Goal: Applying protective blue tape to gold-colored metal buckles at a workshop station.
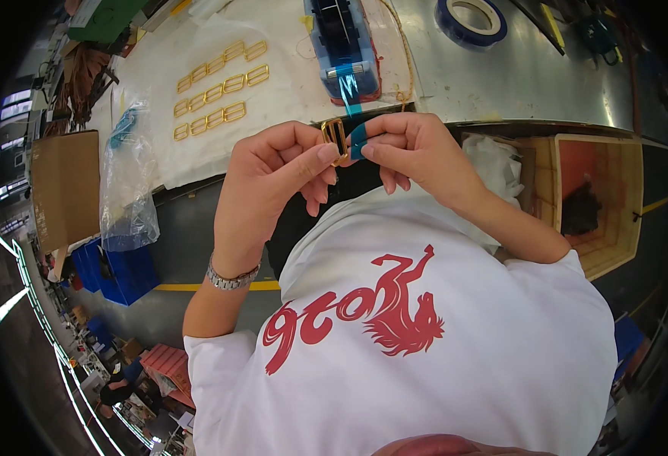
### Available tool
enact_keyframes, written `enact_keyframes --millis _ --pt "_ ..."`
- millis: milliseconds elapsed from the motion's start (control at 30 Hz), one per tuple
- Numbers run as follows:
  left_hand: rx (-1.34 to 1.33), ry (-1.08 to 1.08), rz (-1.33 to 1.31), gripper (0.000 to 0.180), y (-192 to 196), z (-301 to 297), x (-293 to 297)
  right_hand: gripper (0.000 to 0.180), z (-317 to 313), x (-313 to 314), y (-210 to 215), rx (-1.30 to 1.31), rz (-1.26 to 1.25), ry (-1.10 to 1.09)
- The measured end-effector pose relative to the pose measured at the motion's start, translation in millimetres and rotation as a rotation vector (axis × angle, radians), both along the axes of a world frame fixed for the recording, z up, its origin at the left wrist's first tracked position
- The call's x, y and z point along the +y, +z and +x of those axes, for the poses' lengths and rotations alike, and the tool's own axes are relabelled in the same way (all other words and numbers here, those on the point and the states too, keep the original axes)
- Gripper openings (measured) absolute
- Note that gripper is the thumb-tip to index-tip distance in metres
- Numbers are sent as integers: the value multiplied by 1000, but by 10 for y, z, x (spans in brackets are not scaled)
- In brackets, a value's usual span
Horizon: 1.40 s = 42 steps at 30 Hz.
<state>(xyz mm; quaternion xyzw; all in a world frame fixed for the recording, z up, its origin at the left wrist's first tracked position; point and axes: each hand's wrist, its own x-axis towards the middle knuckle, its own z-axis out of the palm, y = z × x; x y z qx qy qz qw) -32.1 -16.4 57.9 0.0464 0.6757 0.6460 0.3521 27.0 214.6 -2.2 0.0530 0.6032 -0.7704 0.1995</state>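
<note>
Left hand: the left hand (273, 178) is raised in front of the chest, fingers curled, thumb and forefinger pinched on the small rectangular gold metal buckle (334, 137); a silver link-metal wristband (231, 277) circles its wrist
Right hand: the right hand (417, 152) meets the left one, fingertips pinched on a short strip of translucent blue tape (358, 140); the strip touches the buckle's right edge
Buckle: shiny, thin-framed, with a bar across the middle; held upright between the two hands, just above the near edge of the counter
Tape dispenser: a blue plastic block-shaped tape dispenser (341, 45) stands on the counter just beyond the hands; a blue tail of tape hangs from its front edge toward the buckle
Counter: a smooth grey reflective metal counter (516, 83); its left part is covered by a matt off-white cloth sheet (288, 91)
Loose buckles: rows of flat gold rectangular metal buckles (220, 91) lie on the cloth, set side by side in slanting lines, well apart from the hands
Tape roll: a round roll of blue tape (471, 19) lies flat at the far side of the counter
Bag: a crumpled clear plastic bag (125, 182) hangs over the left end of the cloth
Box: an open square wooden box (615, 205) sits below the counter to the right; something dark lies inside it
Shirt: a white cotton shirt with a red print (425, 319) fills the lower picture
</note>
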Motion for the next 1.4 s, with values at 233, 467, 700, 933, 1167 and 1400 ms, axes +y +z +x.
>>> enact_keyframes --millis 233,467,700,933,1167,1400 --pt "17 -4 -40 16 -124 70 116 27 67 -17 -26 15 19 -45" --pt "35 24 -74 15 -167 101 210 28 87 -51 2 30 -31 -64" --pt "16 34 -82 16 -243 121 215 26 147 -74 18 72 -48 -58" --pt "-39 13 -76 18 -329 29 173 33 131 -96 -16 45 -46 -76" --pt "-21 -58 -68 18 -364 -33 149 37 126 -95 -66 13 -8 -59" --pt "285 71 -39 25 -361 124 236 36 194 -153 -44 74 -82 -144"
